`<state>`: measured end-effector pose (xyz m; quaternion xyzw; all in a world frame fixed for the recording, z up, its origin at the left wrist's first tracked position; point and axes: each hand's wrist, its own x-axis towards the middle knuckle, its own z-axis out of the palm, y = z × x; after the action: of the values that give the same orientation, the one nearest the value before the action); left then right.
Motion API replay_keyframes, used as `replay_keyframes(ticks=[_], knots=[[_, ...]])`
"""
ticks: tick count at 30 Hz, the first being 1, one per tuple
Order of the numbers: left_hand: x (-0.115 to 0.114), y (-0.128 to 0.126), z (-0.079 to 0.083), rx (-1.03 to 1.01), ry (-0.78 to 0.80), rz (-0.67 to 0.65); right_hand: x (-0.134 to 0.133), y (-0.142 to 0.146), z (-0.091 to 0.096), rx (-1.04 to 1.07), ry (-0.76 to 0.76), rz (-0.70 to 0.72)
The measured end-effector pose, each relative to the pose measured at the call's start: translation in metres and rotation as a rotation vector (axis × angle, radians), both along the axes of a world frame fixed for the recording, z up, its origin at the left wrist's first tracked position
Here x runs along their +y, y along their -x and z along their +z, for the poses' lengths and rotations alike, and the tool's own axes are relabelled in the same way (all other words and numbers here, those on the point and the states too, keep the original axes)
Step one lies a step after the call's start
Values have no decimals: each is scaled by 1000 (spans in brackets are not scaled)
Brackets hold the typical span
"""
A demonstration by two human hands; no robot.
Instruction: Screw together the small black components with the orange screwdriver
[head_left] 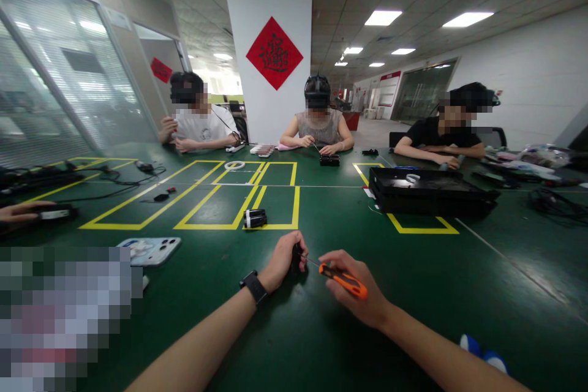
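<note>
My left hand [285, 259] is closed round a small black part [297, 255] resting on the green table [321, 331]; a black watch sits on that wrist. My right hand [351, 291] grips an orange-and-black screwdriver [343, 279], its thin metal tip pointing left and touching the black part. Both hands are close together at the near middle of the table. A small black-and-silver cylindrical part [255, 218] lies on the yellow floor-style marking beyond my left hand.
A phone in a light case [150, 250] lies at the left. A black tray [429, 192] stands at the right. Three people sit at the far side, working with small parts. Another person's hand [22, 211] holds a device at the far left. Cables lie at both sides.
</note>
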<state>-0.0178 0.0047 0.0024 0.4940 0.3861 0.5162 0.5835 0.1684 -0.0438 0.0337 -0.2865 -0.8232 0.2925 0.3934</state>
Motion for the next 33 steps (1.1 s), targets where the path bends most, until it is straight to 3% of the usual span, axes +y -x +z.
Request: replay_keyframes(ticks=[6, 11, 17, 22, 27, 33], knots=[[0, 0, 0, -6, 12, 5, 0, -1, 2, -23, -101, 16], [1, 1, -2, -13, -21, -15, -2, 0, 3, -83, -57, -20], [1, 1, -2, -9, -11, -15, -1, -1, 3, -98, -119, 35], [2, 0, -2, 2, -4, -19, -1, 0, 2, -57, -27, -1], [1, 0, -3, -4, -16, -38, 1, 0, 1, -82, -110, 19], [2, 2, -3, 1, -26, -49, 0, 0, 3, -98, -66, -33]])
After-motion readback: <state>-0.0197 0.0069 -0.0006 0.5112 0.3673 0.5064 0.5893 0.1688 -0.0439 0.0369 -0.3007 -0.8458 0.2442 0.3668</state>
